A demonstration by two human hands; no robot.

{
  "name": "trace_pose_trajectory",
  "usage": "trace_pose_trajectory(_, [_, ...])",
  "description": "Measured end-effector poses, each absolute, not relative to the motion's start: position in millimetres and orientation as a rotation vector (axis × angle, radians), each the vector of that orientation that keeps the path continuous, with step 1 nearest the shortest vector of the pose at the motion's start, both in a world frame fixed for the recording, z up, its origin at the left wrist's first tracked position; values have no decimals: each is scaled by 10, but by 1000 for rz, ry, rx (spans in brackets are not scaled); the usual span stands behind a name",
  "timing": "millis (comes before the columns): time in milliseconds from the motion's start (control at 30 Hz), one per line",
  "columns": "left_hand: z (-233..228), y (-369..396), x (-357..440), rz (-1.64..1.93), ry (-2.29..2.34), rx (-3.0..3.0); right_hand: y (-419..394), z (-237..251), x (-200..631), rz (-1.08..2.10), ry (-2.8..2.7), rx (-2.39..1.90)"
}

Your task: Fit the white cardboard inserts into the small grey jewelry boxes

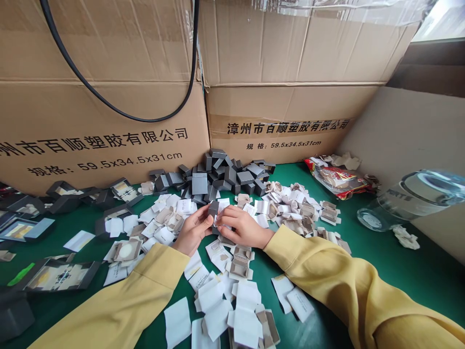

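Both of my hands meet at mid-table around a small dark grey box point(213, 208). The fingers of my left hand point(192, 229) are closed on its left side, thumb in front. My right hand point(241, 227) has its fingers curled against the box's right side, and its fingertips are partly hidden; whether they pinch anything else I cannot tell. Just behind lies a heap of similar dark grey boxes point(228, 177). White folded card inserts point(163, 218) lie to the left of my hands, and more card inserts point(290, 203) lie to the right.
Large cardboard cartons point(276, 111) wall off the back, with a black cable point(145, 119) hanging before them. On the right are a clear bottle point(403, 201), a red snack packet point(337, 179) and crumpled tissue point(406, 237). Larger dark boxes point(60, 276) stand left on the green table point(366, 257).
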State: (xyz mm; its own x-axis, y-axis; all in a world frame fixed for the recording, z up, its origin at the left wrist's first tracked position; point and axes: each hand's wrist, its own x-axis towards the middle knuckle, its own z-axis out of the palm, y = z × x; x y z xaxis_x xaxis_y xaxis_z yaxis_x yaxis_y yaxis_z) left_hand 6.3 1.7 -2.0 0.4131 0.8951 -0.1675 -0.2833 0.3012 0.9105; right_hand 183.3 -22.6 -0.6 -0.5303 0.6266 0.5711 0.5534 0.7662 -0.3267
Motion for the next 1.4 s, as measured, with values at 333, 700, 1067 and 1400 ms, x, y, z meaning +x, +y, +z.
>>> trace_pose_trajectory(333, [-24, 40, 73, 998, 707, 879, -207, -75, 1860, -28, -2315, -828])
trace_pose_trajectory(700, [-31, 62, 70, 1020, 636, 875, -227, -83, 1858, 1, -2216, -914])
trace_pose_trajectory(1067, [-58, 75, 40, 997, 641, 876, -208, -78, 1896, -37, -2179, -759])
trace_pose_trajectory(1400, [-21, -1, 79, 935, 710, 984, -234, -75, 1936, -309, -2218, -805])
